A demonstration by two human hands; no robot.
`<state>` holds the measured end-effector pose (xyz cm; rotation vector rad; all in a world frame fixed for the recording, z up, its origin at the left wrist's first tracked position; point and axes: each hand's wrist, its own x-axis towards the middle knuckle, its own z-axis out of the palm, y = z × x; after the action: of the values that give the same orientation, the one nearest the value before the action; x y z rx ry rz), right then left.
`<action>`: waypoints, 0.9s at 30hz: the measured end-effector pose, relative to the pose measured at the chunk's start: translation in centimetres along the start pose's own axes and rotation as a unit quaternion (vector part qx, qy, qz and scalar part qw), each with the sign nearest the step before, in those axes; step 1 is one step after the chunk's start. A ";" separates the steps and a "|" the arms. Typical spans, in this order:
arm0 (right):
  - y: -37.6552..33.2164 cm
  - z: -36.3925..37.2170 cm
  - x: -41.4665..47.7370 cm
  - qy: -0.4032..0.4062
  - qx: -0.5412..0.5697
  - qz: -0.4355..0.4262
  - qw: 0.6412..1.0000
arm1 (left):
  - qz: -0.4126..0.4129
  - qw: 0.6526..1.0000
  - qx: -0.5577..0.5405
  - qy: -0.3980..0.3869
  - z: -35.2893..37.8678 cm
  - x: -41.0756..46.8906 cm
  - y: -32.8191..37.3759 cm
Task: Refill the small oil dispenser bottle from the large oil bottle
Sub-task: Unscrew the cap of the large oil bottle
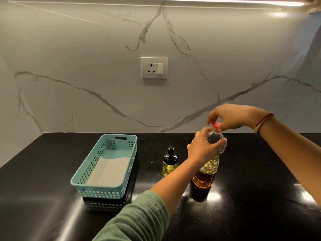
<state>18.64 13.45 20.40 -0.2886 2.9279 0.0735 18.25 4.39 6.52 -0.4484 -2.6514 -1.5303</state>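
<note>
View from a head cam, looking down at a glossy black desk w/ a white marble wall behind. A large oil bottle stands upright right of centre, clear plastic, amber oil filling roughly the lower half. The left hand wraps the bottle's shoulder, fingers clamped round it. The right hand sits on top, fingers closed on the red cap, which is on the neck. Judgement: the step is opening the cap; no pouring yet.

The small oil dispenser bottle stands just left of the big one, near but apart, black stopper-style lid on, a little yellow oil at the bottom. Further left, a teal basket holding a pale sheet sits on a darker basket.

Risks, as judgement:
- Squeezing soft plastic while the cap comes free could push oil up & out the neck.
- The left forearm crosses right by the dispenser; a careless sweep could knock it over.
- The dispenser's mouth looks narrow & no funnel is in view, so a fast pour from a heavy bottle could overshoot onto the desk.
- Oil on fingers or the glossy desk = slips.

Hard to tell: whether the cap is loosened at all, since fingers cover most of it; the seal & thread are hidden. The left hand hides the bottle's shoulder; the base blends into its own reflection. Any label is unreadable. The right elbow is cut off at the frame edge.
</note>
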 end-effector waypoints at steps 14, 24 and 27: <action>0.9 0.5 0.0 0.062 -0.004 -0.044 0.997 | 0.007 1.000 0.006 -0.003 0.1 0.0 -0.1; 7.8 7.5 -3.6 0.192 0.511 -0.023 0.838 | 0.021 1.000 -0.003 0.002 0.3 0.3 -0.6; 8.1 13.6 -2.7 0.177 0.583 0.042 0.792 | 0.024 1.000 -0.009 -0.001 0.3 0.3 -0.7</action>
<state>22.23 22.83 7.89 0.0575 2.6443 -1.8412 17.77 4.42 5.78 -0.5105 -2.6107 -1.5432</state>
